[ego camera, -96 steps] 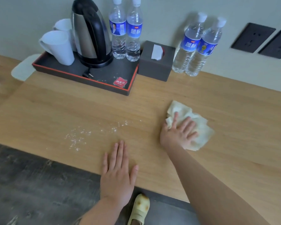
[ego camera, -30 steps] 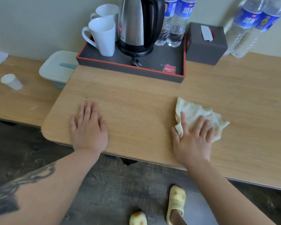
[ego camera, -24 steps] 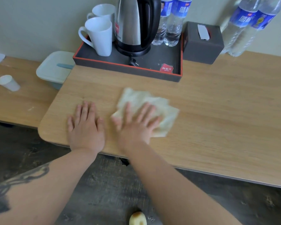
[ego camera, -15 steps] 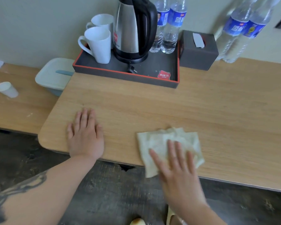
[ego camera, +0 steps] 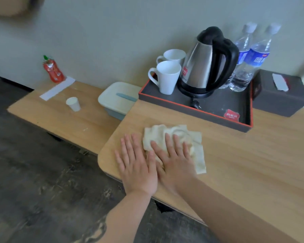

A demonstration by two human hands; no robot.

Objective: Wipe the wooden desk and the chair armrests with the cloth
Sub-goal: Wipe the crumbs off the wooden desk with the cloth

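A crumpled pale cloth (ego camera: pixel 178 135) lies on the wooden desk (ego camera: pixel 244 160) near its rounded left corner. My right hand (ego camera: pixel 174 163) presses flat on the cloth, fingers spread. Beside it, my left hand (ego camera: pixel 136 165) rests palm-down on the bare wood, its thumb touching the cloth's edge and my right hand. No chair or armrest is in view.
A dark tray (ego camera: pixel 216 109) holds two white mugs (ego camera: pixel 167 76), a steel kettle (ego camera: pixel 205 65) and water bottles (ego camera: pixel 249 57). A grey tissue box (ego camera: pixel 279 95) stands to its right. The lower side desk (ego camera: pixel 60 116) carries a lidded container (ego camera: pixel 118 99), paper cup (ego camera: pixel 73 104) and red bottle (ego camera: pixel 53 71).
My right hand has swept the cloth from the desk's front edge up and left, against my left hand. The left hand stays planted. The camera has turned left.
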